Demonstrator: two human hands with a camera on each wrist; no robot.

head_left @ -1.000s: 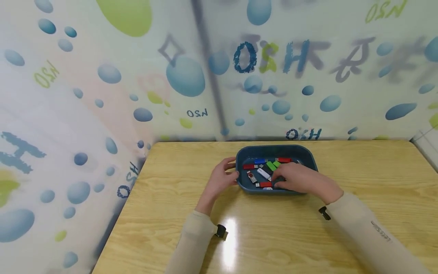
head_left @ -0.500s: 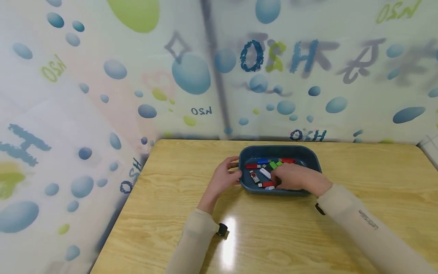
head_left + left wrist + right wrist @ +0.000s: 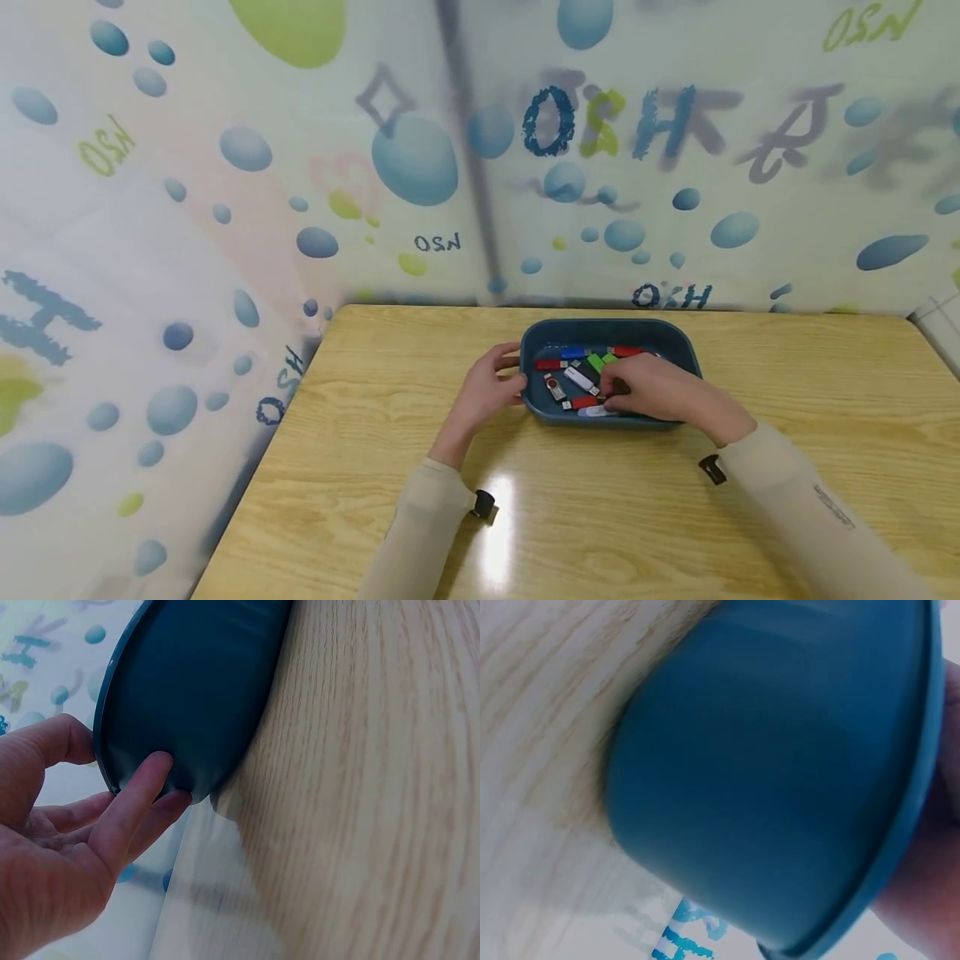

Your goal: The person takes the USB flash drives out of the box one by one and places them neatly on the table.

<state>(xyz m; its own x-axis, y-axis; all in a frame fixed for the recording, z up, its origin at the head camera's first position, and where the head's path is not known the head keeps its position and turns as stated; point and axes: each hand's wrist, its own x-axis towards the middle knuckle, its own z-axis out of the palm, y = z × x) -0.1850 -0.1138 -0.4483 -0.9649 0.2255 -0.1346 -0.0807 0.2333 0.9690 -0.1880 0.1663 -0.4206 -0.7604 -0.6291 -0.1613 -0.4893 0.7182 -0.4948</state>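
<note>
A dark blue plastic tray (image 3: 611, 422) stands on the table with several USB sticks inside. My left hand (image 3: 487, 387) is at the tray's left end, its spread fingers touching the outer wall in the left wrist view. Reaching into the right half of the tray, my right hand (image 3: 648, 387) has its fingers bent down among the sticks. Close to its fingertips lie a red USB stick (image 3: 584, 402), a pale USB stick (image 3: 594, 411) and a white USB stick (image 3: 581, 380). Whether the fingers pinch anything is hidden. The tray's outer wall (image 3: 772, 765) blocks the right wrist view.
Green USB sticks (image 3: 596, 362), a blue USB stick (image 3: 573, 352) and a silver swivel USB stick (image 3: 554, 387) also lie in the tray. The light wooden table (image 3: 585, 508) meets a patterned wall covering (image 3: 420, 167) behind and at left.
My right hand drew close over the sticks, then its thumb and fingers parted somewhat, and more of the pale USB stick shows. The left hand stays at the tray's end.
</note>
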